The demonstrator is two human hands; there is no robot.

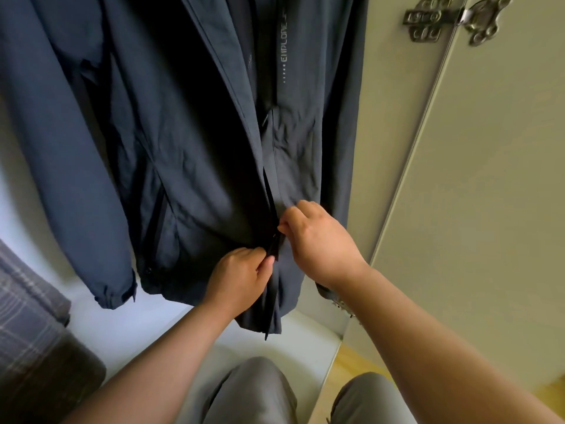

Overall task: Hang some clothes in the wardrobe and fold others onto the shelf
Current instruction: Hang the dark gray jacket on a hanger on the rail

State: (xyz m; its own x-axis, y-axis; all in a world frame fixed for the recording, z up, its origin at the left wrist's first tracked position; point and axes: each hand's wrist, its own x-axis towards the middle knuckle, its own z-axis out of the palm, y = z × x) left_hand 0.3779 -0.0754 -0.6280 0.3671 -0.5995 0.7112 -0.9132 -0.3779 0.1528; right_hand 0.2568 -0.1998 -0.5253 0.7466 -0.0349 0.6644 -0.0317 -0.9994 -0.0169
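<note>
Inside the pale wardrobe [394,123], dark navy nylon zip jacket [195,142] hangs at 12 o'clock. Left hand [241,276] pinches its front edge by the zip. Right hand [318,240], at 1 o'clock of it, pinches the opposite edge.

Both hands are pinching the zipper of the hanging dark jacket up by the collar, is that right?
Not quite. In the head view, the left hand and right hand pinch the zipper of the hanging dark jacket low down near the hem, not by the collar.
</note>
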